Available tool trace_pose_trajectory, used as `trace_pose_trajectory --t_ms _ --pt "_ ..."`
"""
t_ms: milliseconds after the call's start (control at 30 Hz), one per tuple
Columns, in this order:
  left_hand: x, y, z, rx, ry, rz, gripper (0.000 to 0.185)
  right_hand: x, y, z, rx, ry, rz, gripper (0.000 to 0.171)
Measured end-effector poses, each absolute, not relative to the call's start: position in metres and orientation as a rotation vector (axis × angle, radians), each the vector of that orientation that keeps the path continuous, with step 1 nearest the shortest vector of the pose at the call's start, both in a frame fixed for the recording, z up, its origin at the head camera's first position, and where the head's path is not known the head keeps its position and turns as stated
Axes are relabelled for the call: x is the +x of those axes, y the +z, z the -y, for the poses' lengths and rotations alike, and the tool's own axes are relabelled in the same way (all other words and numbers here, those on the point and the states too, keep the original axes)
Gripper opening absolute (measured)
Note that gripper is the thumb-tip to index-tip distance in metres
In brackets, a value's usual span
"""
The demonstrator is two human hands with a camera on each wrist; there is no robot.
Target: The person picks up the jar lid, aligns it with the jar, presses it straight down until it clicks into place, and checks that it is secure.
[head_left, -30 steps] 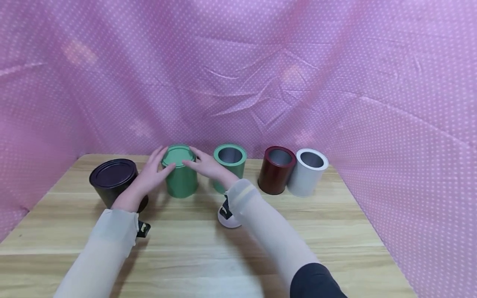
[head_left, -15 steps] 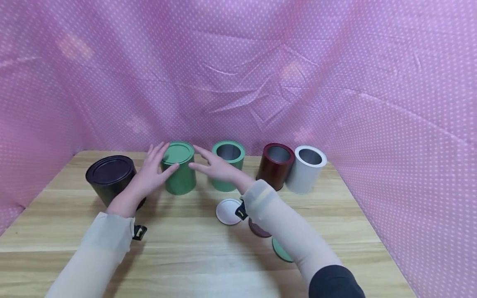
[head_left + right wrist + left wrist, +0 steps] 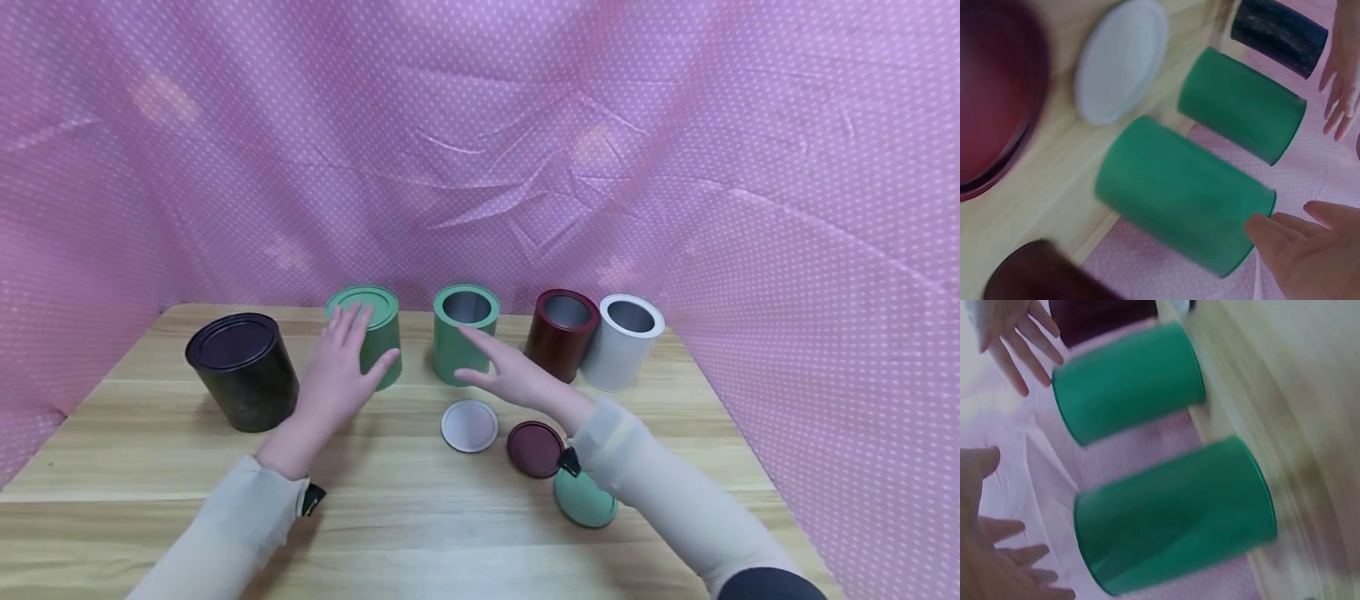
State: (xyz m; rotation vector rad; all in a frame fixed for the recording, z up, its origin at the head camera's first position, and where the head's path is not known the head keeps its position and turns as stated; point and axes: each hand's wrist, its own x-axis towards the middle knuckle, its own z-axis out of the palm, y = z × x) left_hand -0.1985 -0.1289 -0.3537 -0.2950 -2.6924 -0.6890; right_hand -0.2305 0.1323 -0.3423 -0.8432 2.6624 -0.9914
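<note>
Head view showed both hands spread and holding nothing. The left hand (image 3: 339,367) hovered with straight, relaxed fingers just in front of the lidded green tin (image 3: 367,335), its fingertips overlapping the tin's near edge in the picture; whether they touched it could not be told. The right hand (image 3: 517,375) was likewise released, palm down, fingers extended, just to the right of the lidded green tin and in front of the open green tin (image 3: 465,333), which stood immediately right of that landmark.

The lidded green tin stood upright near the back of the wooden table (image 3: 420,533), its cap seated flat. Left of it sat a dark tin (image 3: 243,371), also capped. Farther right of it, past the open green one, a maroon tin (image 3: 561,333) and a white tin (image 3: 622,342) stood touching, both open. Their covers probably lay apart for that reason: a white lid (image 3: 468,426), a maroon lid (image 3: 535,448) and a green lid (image 3: 585,500) rested flat, right of and nearer than the lidded green tin.
</note>
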Motion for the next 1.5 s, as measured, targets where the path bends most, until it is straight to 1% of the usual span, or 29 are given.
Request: trace_pose_trajectory --t_ms 200,533,800,1100,1300,1500 --pt "-0.188 -0.358 0.1 -0.321 -0.65 2.687 0.076 -0.211 -0.351 -0.169 -0.82 -1.01 -2.749 0.073" --pt "-0.168 -0.375 0.041 -0.55 -0.554 2.743 0.076 -0.179 -0.369 -0.219 -0.78 -1.024 -2.769 0.074" --pt "-0.159 -0.393 -0.005 -0.725 -0.532 2.798 0.074 -0.159 -0.389 -0.256 -0.846 -0.877 -2.885 0.072" --pt "-0.154 -0.409 -0.048 -0.857 -0.466 2.859 0.072 -0.146 -0.41 -0.295 -0.936 -0.795 -2.938 0.069" --pt "-0.148 -0.419 -0.077 -0.983 -0.416 2.882 0.07 -0.132 -0.421 -0.325 -0.942 -0.76 -2.908 0.074" --pt "-0.143 -0.429 -0.093 -1.097 -0.293 2.905 0.072 -0.122 -0.432 -0.339 -1.017 -0.735 -2.857 0.08"
